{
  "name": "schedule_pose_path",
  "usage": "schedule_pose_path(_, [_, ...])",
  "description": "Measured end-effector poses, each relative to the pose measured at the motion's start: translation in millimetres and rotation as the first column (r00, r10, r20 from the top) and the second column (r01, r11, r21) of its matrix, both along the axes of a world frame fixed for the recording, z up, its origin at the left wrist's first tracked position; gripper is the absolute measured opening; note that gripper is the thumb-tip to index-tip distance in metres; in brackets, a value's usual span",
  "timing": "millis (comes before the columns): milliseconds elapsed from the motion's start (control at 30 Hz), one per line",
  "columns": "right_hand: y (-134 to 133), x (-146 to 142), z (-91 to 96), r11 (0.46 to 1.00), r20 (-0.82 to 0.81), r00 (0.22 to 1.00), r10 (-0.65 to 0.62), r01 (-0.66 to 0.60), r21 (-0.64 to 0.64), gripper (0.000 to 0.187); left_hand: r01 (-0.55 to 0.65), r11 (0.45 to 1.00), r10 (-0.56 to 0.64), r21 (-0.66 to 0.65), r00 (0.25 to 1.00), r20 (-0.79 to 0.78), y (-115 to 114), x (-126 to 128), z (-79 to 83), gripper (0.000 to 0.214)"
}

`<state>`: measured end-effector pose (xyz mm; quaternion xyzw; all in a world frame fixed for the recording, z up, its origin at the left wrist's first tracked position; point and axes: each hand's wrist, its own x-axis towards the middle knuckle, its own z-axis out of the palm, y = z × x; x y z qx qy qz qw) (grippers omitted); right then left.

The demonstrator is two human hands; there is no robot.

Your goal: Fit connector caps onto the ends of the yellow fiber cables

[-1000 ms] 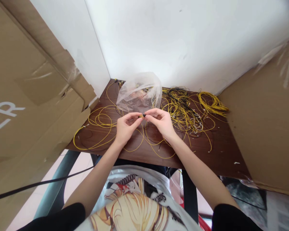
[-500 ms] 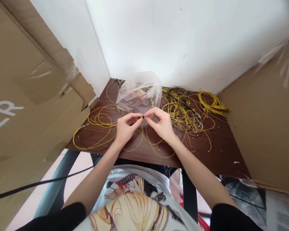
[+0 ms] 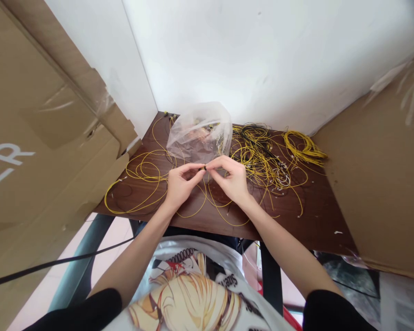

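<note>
Over a dark table, left hand and right hand pinch a small connector, lying crosswise, left-to-right.

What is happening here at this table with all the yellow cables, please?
A person sits at a dark table in a corner. The left hand and right hand pinch a small dark piece between their fingertips, just above the tabletop. A clear plastic bag lies behind the hands, a tangle of yellow cables to the right, and loose yellow loops to the left.
</note>
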<state>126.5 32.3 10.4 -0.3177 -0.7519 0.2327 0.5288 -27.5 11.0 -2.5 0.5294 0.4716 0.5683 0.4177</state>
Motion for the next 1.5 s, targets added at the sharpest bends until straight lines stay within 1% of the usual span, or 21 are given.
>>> schedule_pose_path(100, [0.8, 0.0, -0.5, 1.0, -0.013, 1.0, 0.004, -0.004, -0.002, 0.011, -0.003, 1.0, 0.003, 0.002, 1.0, 0.006, 0.1, -0.2, 0.1, 0.02])
schedule_pose_path(233, [2.6, 1.6, -1.2, 1.0, 0.028, 1.0, 0.009, -0.008, -0.027, 0.011, 0.003, 1.0, -0.003, 0.021, 1.0, -0.029, 0.5, -0.6, -0.8, 0.02])
schedule_pose_path(400, [2.2, 3.3, -2.1, 1.0, 0.064, 0.998, 0.0, -0.001, 0.006, 0.012, -0.005, 0.995, 0.017, 0.105, 0.993, -0.115, 0.8, -1.1, -1.0, 0.017])
schedule_pose_path(500, [2.3, 3.8, -3.4, 1.0, 0.07, 0.998, -0.009, 0.009, -0.005, 0.012, -0.002, 0.988, 0.026, 0.154, 0.988, -0.154, 0.8, -1.1, -1.2, 0.015])
schedule_pose_path(567, [3.0, 3.6, -5.1, 0.999, 0.053, 0.998, -0.014, 0.017, -0.049, 0.01, -0.005, 0.983, 0.037, 0.182, 0.985, -0.171, 0.9, -1.2, -1.6, 0.015])
schedule_pose_path(667, [4.2, 1.7, -7.4, 0.983, -0.032, 0.999, -0.02, 0.013, -0.185, 0.004, -0.007, 0.981, 0.04, 0.194, 0.985, -0.166, 1.2, -1.2, -1.6, 0.016])
schedule_pose_path(767, [4.6, -1.6, -7.3, 0.939, -0.15, 0.988, -0.018, -0.035, -0.343, 0.005, -0.016, 0.987, 0.038, 0.161, 0.99, -0.133, 1.5, -1.2, -0.8, 0.017])
schedule_pose_path(867, [4.2, -4.2, -4.6, 0.892, -0.241, 0.97, -0.015, -0.096, -0.441, 0.008, -0.025, 0.989, 0.041, 0.144, 0.994, -0.104, 1.7, -1.1, 0.1, 0.019])
schedule_pose_path(1033, [4.5, -3.2, -0.5, 0.849, -0.31, 0.95, 0.031, -0.188, -0.494, 0.011, -0.018, 0.989, 0.037, 0.146, 0.991, -0.125, 1.6, -1.6, -0.1, 0.019])
schedule_pose_path(1167, [6.0, -1.0, -0.7, 0.831, -0.276, 0.961, 0.024, -0.173, -0.529, 0.018, -0.005, 0.987, 0.034, 0.164, 0.984, -0.173, 0.7, -2.1, 0.8, 0.016])
schedule_pose_path(1300, [6.2, -0.5, -0.8, 0.833, -0.203, 0.978, 0.041, -0.145, -0.535, 0.022, -0.007, 0.981, 0.052, 0.194, 0.972, -0.231, -0.1, -2.5, 3.2, 0.012])
schedule_pose_path(1400, [5.6, -0.6, 0.2, 0.842, -0.165, 0.985, 0.042, -0.124, -0.525, 0.02, -0.004, 0.98, 0.053, 0.199, 0.968, -0.245, -0.7, -2.7, 3.9, 0.012])
schedule_pose_path(1500, [6.0, -0.4, 0.3, 0.848, -0.162, 0.987, 0.025, -0.107, -0.519, 0.018, -0.001, 0.983, 0.046, 0.183, 0.969, -0.242, -1.2, -2.3, 3.3, 0.014])
